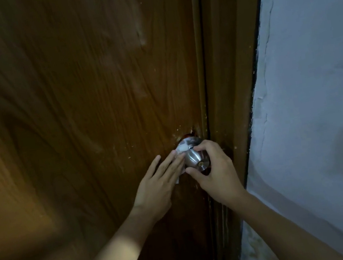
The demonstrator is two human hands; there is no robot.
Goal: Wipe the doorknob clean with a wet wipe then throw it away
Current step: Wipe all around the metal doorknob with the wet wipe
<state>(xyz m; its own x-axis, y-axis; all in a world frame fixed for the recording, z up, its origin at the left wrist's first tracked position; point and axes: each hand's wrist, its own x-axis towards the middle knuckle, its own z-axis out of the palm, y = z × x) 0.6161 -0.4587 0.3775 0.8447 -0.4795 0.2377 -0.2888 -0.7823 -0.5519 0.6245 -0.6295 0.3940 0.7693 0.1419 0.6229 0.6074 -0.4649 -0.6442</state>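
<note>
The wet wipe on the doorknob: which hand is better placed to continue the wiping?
The left hand, probably. Its flat fingers press the wet wipe against the left side of the doorknob. The right hand grips the knob bare, so it seems only to steady it.

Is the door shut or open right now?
Shut, it appears: the door's latch edge sits against the frame with only a thin dark seam beside the doorknob.

Door frame (224,103) crowding doorknob (195,159) (right side)
</note>
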